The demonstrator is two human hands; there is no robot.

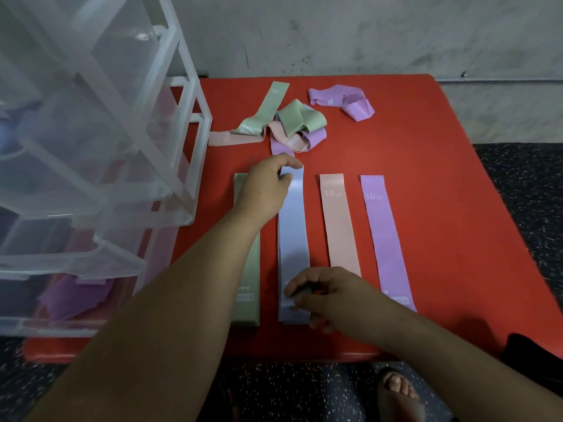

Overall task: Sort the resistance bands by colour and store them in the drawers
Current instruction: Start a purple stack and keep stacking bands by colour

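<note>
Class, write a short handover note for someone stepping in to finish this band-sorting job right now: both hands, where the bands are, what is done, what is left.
Hands: left hand pinches the far end of the blue band; right hand pinches its near end.
Done: green band, blue band, pink band and purple band lie flat side by side on the red table.
Left: sort the tangled heap and the loose purple band behind, then store all in the drawer unit; a lower drawer shows something purple.
</note>
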